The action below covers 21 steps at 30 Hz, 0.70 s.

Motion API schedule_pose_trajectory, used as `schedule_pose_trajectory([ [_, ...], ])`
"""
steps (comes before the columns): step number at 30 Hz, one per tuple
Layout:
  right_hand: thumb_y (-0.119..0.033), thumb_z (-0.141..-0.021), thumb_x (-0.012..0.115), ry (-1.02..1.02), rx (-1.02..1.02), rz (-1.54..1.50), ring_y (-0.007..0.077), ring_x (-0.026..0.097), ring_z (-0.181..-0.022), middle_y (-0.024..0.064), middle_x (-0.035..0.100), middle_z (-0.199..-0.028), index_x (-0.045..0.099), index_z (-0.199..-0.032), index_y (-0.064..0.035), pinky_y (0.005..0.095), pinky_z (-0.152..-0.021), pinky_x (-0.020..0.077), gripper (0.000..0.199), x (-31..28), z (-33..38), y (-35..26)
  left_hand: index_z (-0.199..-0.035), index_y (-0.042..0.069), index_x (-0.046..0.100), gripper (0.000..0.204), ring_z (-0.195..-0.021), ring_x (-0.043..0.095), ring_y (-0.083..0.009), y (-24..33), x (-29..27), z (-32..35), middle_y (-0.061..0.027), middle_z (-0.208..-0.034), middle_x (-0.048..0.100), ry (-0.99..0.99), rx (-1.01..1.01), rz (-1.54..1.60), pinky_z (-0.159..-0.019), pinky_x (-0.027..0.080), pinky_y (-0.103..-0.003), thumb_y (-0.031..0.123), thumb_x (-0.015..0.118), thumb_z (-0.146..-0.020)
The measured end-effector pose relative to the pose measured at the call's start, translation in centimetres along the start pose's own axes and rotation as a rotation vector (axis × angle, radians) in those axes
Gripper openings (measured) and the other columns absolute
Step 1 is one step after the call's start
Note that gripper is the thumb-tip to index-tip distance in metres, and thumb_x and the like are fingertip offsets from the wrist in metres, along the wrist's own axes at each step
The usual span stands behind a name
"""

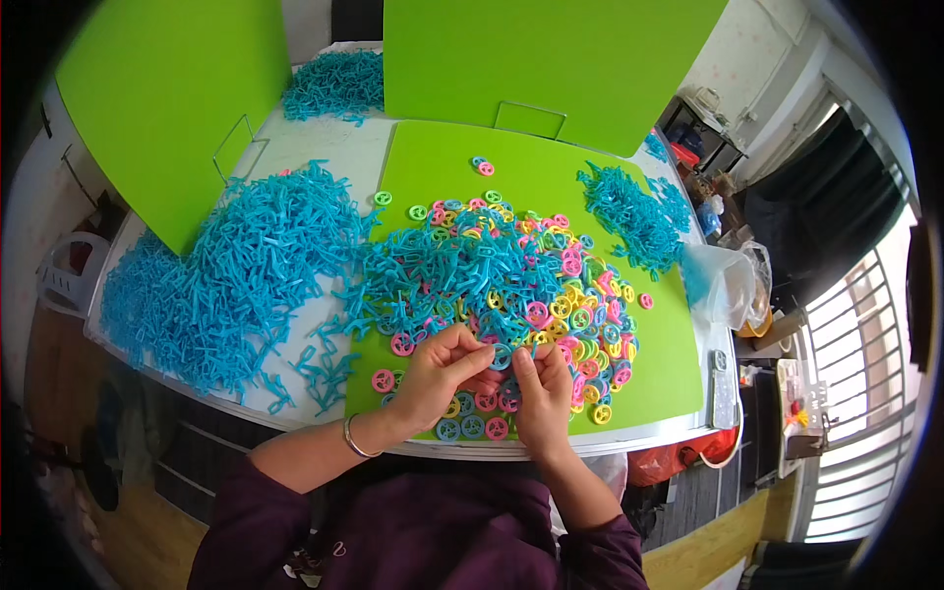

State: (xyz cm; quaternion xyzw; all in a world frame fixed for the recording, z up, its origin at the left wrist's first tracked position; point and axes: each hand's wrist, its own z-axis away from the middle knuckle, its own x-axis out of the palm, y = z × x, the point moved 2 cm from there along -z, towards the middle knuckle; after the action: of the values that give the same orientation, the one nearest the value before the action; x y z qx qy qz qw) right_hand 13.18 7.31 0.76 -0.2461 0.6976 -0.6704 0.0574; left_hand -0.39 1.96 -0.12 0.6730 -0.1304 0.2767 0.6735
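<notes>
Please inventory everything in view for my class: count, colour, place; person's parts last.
Table: one, white, centre
Mat: one, green, on table
Wheels: many, mixed colours, on mat
Held wheel: one, blue, front centre
Clips: many, blue, left, centre, right, back
Panels: two, green, left and back
Chair: one, white, far left
Plastic bag: one, clear, right
Background clutter: uncountable, mixed, right
Bracelet: one, silver, left wrist
Left hand: one, bare, front centre
Right hand: one, bare, front centre

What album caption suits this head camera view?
Left hand and right hand meet at a blue wheel amid colourful wheels and turquoise plastic pieces.
</notes>
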Motion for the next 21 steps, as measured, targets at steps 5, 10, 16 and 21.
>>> schedule_pose_trajectory([
  [5, -0.010, -0.096, 0.055, 0.028, -0.021, 0.018, 0.0050, 0.056, -0.066, 0.0041, 0.062, -0.078, 0.050, -0.096, -0.0013, 0.0189, -0.060, 0.0448, 0.010, 0.1, 0.1, -0.9, -0.090, 0.003, 0.056, 0.007, -0.074, 0.069, -0.0164, -0.3, 0.6, 0.1, -0.0083, -0.083, 0.067, 0.000, 0.047, -0.059, -0.062, 0.058, -0.027, 0.009, 0.059, -0.093],
  [10, -0.007, -0.096, 0.056, 0.005, -0.259, 0.587, 0.0088, 0.060, -0.066, 0.0050, 0.063, -0.074, 0.050, -0.096, -0.0015, 0.0206, -0.061, 0.0466, 0.008, -0.5, 0.5, -1.0, -0.095, 0.004, 0.056, 0.008, -0.070, 0.068, -0.0148, 0.3, -0.1, -0.4, -0.0069, -0.082, 0.065, -0.011, -0.045, -0.007, -0.063, 0.057, -0.027, 0.012, 0.057, -0.094],
  [16, -0.005, -0.095, 0.055, -0.073, -0.011, -0.013, 0.0162, 0.065, -0.073, 0.0080, 0.066, -0.079, 0.051, -0.097, -0.0024, 0.0259, -0.068, 0.0497, 0.006, -0.8, -0.3, -1.5, -0.106, 0.006, 0.057, 0.017, -0.063, 0.063, -0.0107, 2.0, 0.4, -0.4, -0.0039, -0.075, 0.063, -0.033, -0.279, 0.103, -0.054, 0.049, -0.021, 0.020, 0.053, -0.097],
  [21, -0.001, -0.093, 0.055, -0.092, 0.056, -0.039, 0.0166, 0.065, -0.082, 0.0090, 0.066, -0.090, 0.053, -0.101, -0.0021, 0.0289, -0.075, 0.0512, 0.008, -4.2, 1.4, -3.9, -0.105, 0.006, 0.058, 0.018, -0.058, 0.055, -0.0059, 4.2, -1.0, -0.5, -0.0001, -0.068, 0.059, 0.022, -0.047, -0.191, -0.050, 0.040, -0.018, 0.022, 0.052, -0.098],
])
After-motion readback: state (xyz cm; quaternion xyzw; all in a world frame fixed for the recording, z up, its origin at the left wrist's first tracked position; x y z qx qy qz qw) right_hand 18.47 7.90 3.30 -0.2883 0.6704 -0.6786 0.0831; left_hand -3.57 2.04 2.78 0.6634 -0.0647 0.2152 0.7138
